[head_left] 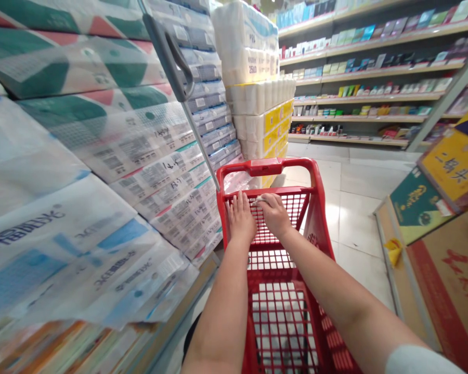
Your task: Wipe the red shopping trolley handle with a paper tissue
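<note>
A red plastic shopping cart (267, 167) with grid panels stands in front of me, and both of my arms reach over it. My left hand (242, 215) lies flat with its fingers stretched out against the upper grid panel, just below the rim. Beside it, my right hand (275, 214) is closed, pinching a small crumpled white piece (260, 199) that looks like tissue or cloth, against the same panel. A long metal pull handle with a grey grip (169, 57) rises from the cart's left corner and leans to the left. Through the lower grid the floor shows.
Wrapped paper packs (140, 130) are stacked high close on the left. Toilet roll bundles (257, 98) stand ahead. Shelves of small boxes and bottles (374, 65) line the back. Cartons (448, 265) edge the right side. Pale floor tiles (351, 200) run between.
</note>
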### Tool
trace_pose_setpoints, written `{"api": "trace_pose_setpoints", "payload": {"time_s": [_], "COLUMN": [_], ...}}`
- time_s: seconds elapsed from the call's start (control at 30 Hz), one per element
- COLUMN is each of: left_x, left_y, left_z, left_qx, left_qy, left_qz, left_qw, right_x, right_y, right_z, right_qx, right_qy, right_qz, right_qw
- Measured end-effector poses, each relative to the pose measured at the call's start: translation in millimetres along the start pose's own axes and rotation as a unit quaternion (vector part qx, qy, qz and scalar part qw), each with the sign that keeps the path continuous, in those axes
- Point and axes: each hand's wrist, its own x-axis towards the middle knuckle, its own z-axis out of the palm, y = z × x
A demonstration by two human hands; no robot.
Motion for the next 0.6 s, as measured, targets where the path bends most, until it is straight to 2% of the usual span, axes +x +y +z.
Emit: {"api": "trace_pose_setpoints", "payload": {"time_s": [0.13,0.27,0.4,0.53,0.6], "left_x": [-0.4,-0.8,-1.0,-0.8,-0.6], "left_y": [-1.3,-0.3,0.8,1.0,1.2], "left_z": [1.1,-0.1,-1.9,-1.9,-1.9], "left_qx": [0.0,0.001,-0.003,-0.006,-0.006], "left_qy": [0.003,0.0,-0.007,-0.007,-0.006], "left_qz": [0.003,-0.002,-0.004,-0.006,-0.002], "left_qw": [1.0,1.0,1.0,1.0,1.0], "right_x": [0.0,-0.9,-1.0,0.3,0.4], "right_y": [-0.8,-2.4,-4.7,-6.3,-7.4], "right_z": [-0.9,-0.8,-2.4,-4.2,-4.1], "right_qx": [-0.007,-0.012,-0.019,-0.016,-0.019], "right_qy": [-0.034,-0.041,-0.12,-0.088,-0.11], "right_qz": [-0.005,0.006,0.003,0.003,0.002], "right_qw": [0.999,0.999,0.993,0.996,0.994]}}
